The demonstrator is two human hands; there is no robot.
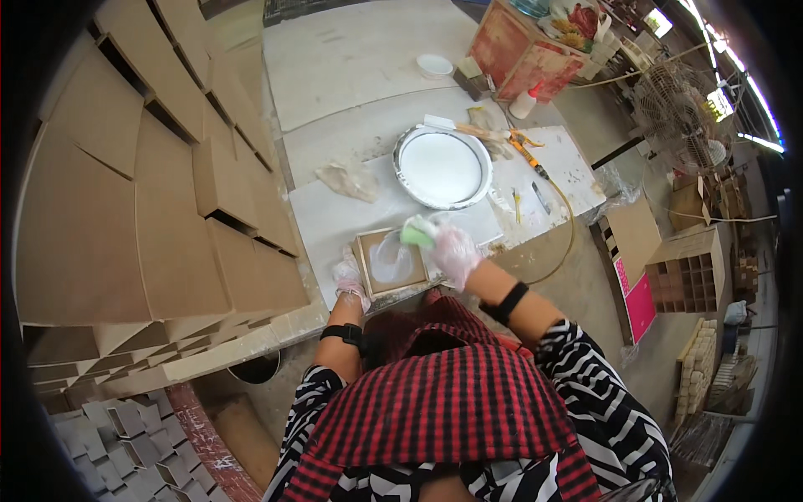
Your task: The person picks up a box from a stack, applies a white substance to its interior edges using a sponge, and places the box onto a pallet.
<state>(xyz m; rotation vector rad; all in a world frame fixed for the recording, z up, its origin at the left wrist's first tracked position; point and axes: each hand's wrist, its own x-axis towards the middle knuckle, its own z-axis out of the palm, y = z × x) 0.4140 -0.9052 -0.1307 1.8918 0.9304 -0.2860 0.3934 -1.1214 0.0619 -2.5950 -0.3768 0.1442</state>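
A small square brown tile lies on the white table near its front edge, with a white smear across its face. My left hand, in a thin clear glove, presses on the tile's left edge. My right hand, also gloved, is closed around a green sponge held at the tile's upper right corner. A round basin of white liquid stands just beyond the tile.
Large stacks of brown tiles fill the left side. A crumpled rag, brushes and an orange-handled tool lie on the table. A red box, a white bottle, a fan and shelving stand to the right.
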